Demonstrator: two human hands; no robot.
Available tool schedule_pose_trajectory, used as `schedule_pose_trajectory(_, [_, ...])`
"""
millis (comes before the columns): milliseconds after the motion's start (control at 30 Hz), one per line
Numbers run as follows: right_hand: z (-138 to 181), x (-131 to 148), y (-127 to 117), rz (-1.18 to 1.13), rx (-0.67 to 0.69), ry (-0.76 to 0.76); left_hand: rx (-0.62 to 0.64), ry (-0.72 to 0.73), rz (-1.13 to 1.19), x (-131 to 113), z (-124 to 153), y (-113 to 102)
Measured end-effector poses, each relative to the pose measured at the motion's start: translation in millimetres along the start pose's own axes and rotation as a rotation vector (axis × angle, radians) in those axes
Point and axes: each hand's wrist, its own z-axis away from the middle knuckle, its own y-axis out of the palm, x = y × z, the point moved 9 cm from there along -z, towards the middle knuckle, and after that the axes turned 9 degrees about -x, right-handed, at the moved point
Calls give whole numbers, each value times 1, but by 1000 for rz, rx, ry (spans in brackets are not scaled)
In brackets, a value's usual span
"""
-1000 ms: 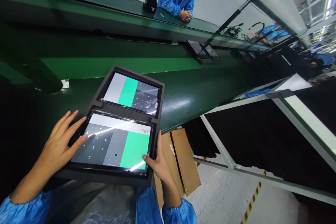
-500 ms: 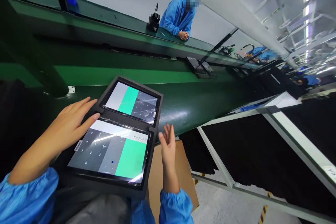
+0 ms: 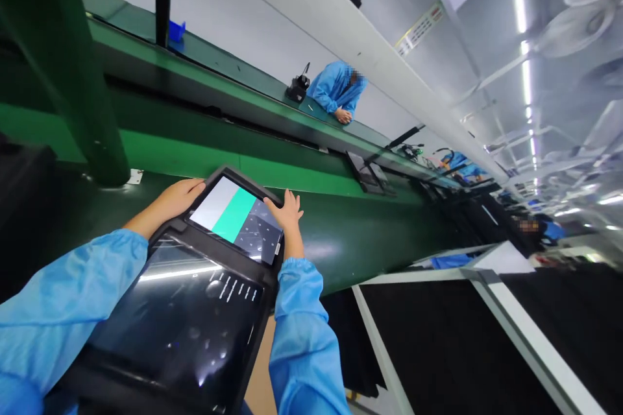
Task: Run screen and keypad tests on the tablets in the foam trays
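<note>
A black dual-screen terminal (image 3: 209,243) lies tilted in front of me. Its far screen (image 3: 233,217) is lit, showing white, green and a dark keypad. The near screen (image 3: 180,324) is dark, with light reflections and a few small white marks near its upper right. My left hand (image 3: 181,198) is closed around the left edge of the far screen's frame. At the opposite edge is my right hand (image 3: 288,213), its thumb over the upper right corner of that screen and its fingers beyond the frame. What the fingertips touch behind is hidden.
A green bench surface (image 3: 350,227) runs behind the terminal, with flat dark panels (image 3: 367,174) farther along. A green post (image 3: 92,97) stands at left. To the right is a pale-framed rack (image 3: 433,275) with black panels. Across the line, a person in blue (image 3: 335,87) leans on a bench.
The near screen has gone from a lit keypad display to dark. My left hand has moved forward to the far screen's edge. My right hand has come up and in onto its right side.
</note>
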Motion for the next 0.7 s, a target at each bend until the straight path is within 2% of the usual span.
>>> schedule_pose_trajectory(133, [-2, 41, 15, 44, 14, -198, 26, 65, 29, -2, -2, 11])
schedule_pose_trajectory(267, [-5, 66, 32, 69, 85, -298, 35, 111, 19, -8, -2, 15])
schedule_pose_trajectory(533, [-4, 66, 47, 155, 224, -354, 23, 89, -46, -13, 0, 16])
schedule_pose_trajectory(700, [-6, 62, 53, 164, 232, -363, 28, 78, -80, -13, -1, 17])
